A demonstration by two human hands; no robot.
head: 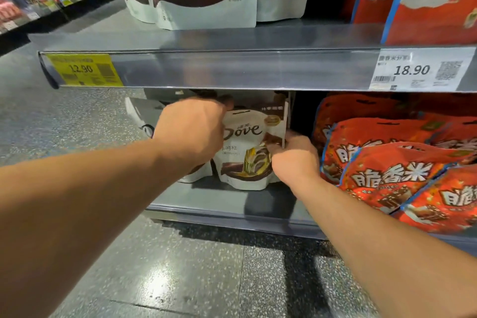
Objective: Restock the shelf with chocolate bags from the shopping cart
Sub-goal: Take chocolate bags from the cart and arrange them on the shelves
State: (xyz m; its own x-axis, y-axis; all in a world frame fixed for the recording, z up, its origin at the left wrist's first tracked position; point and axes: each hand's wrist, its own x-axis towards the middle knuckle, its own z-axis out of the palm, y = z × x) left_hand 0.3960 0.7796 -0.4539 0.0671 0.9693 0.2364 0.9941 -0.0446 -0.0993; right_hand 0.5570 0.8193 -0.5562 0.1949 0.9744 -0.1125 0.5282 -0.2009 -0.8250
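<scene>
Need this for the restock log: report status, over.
Left grip holds Dove bag at top; right grip pinches its right edge. Bag upright on lower shelf. Orange bags beside it, dark gap between.

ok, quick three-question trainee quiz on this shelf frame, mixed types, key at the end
1. True or false: the left hand and right hand both hold the white Dove chocolate bag standing on the lower grey metal shelf.
2. What sits right of that bag? A) orange-red snack bags B) green bottles C) cardboard boxes
3. Fill in: the white paper price label on the upper shelf edge reads ___.
Key: 1 true; 2 A; 3 18.90
</scene>
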